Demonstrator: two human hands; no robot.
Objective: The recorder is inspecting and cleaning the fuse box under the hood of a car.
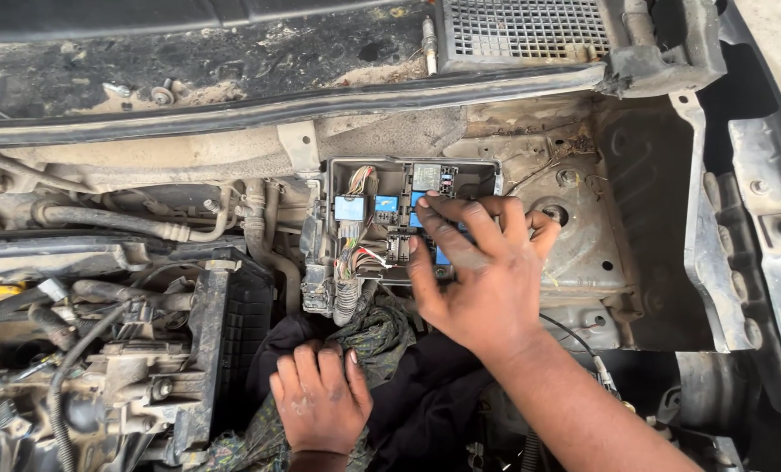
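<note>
Head view: an open engine bay seen from above, dusty metal all round.
Fuse box (pixel 408 179): an open grey tray just above centre, lid off, set against the firewall; blue relays (pixel 349 208) stand in its left half at about 10 o'clock within the tray, and bundled coloured wires (pixel 355 262) run down its left side.
Right hand (pixel 482 271): reaches in from 5 o'clock, fingers spread and laid flat over the right half of the fuse box; fingertips (pixel 425 205) touch the blue relays near the tray's centre; it pinches nothing that can be seen.
Left hand (pixel 321 398): at 6 o'clock, palm down, fingers close together and slightly curled, pressed on a dark cloth (pixel 425 393); it grips nothing.
Dark cloth: crumpled below the fuse box, a patterned green part at the left hand's 1 o'clock, black folds between the two forearms.
Air filter housing (pixel 224 341): black ribbed box at 8 o'clock, just beside the left hand.
Hoses (pixel 102 218): rubber lines crossing at 9 o'clock.
Strut tower (pixel 574 227): pale, rusted dome at 3 o'clock, just beside the right hand.
Cowl grille (pixel 530 26): slotted panel at 1 o'clock, well apart from both hands.
</note>
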